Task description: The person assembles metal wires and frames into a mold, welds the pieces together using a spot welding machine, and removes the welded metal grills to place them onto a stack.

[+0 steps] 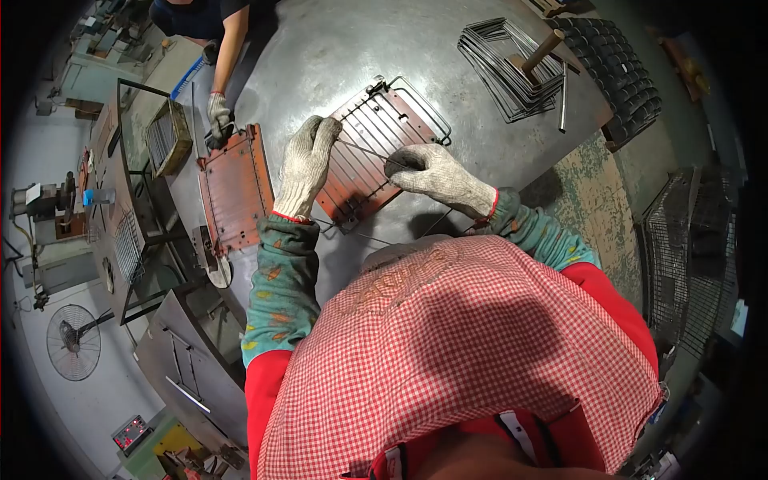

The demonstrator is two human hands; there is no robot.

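A thin metal rod [366,150] slants between my two gloved hands, above an orange-red jig plate [336,178]. My left hand [308,160] pinches its upper left end near the plate's left edge. The fingers of my right hand [424,170] are closed round its other end, over the plate's right side. Several parallel rods lie across the jig, and a bent wire frame [432,112] loops past its upper right edge. Thin wires also show between my wrists, near the apron; their ends are hidden.
A co-worker's gloved hand [218,114] is at a second orange plate [237,190] on the left. Bent wire frames [498,68] are stacked round a wooden-handled post [544,53] at the upper right. A box of rods [170,138] stands beyond the left edge.
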